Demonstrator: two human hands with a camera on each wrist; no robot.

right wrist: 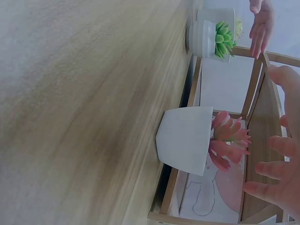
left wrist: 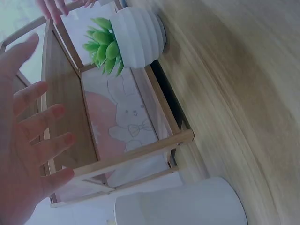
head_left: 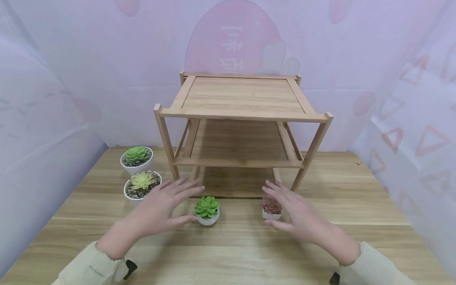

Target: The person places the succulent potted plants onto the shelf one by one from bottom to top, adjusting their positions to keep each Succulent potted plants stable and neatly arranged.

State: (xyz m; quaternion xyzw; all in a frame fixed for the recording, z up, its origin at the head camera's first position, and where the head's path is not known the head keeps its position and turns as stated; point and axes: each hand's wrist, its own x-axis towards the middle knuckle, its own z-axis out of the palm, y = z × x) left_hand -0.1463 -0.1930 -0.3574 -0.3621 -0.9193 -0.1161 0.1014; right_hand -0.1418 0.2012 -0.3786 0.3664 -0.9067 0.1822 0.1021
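Note:
My left hand [head_left: 162,206] hovers with fingers spread, its thumb tip beside a small green succulent [head_left: 207,207] in a ribbed white pot [left wrist: 138,37]. On the other side my right hand [head_left: 299,211] is spread over a pinkish-red succulent [right wrist: 229,140] in an angular white pot [right wrist: 185,139], partly covering it in the head view. Neither hand holds anything. Both pots stand on the wooden table in front of a wooden rack [head_left: 238,162] with three levels.
Two larger white pots stand at the left, one with a green succulent [head_left: 136,155] and one with a yellow-green succulent [head_left: 143,181]. The rack's front legs [head_left: 311,154] rise close beyond the hands. White printed cloth [head_left: 117,59] encloses the table [head_left: 356,237] on three sides.

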